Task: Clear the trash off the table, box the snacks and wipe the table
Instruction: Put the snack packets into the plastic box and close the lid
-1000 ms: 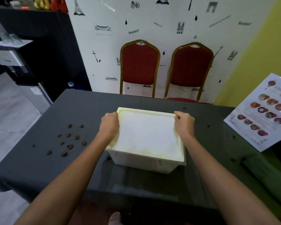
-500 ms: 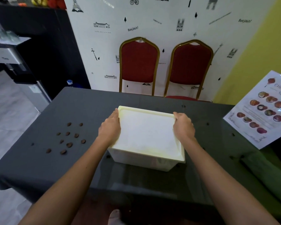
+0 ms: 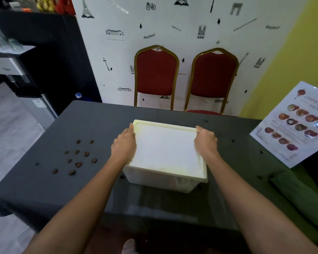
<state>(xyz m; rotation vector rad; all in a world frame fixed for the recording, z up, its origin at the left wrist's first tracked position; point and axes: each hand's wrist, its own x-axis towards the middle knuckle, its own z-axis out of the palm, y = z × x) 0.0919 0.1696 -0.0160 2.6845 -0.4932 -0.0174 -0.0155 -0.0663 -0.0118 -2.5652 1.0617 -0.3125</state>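
A white plastic box stands in the middle of the dark grey table, with its cream lid lying on top. My left hand grips the lid's left edge, fingers curled over the rim. At the lid's right edge, near the far corner, my right hand holds it the same way. Several small brown scraps lie scattered on the table to the left of the box. What is inside the box is hidden by the lid.
A laminated menu sheet lies at the table's right edge. A folded green cloth rests at the near right. Two red chairs stand behind the table against the wall. A water dispenser is at the far left.
Both hands have stayed on the lid's two sides. The left hand's fingers have slid a little along the left edge. The box has not moved.
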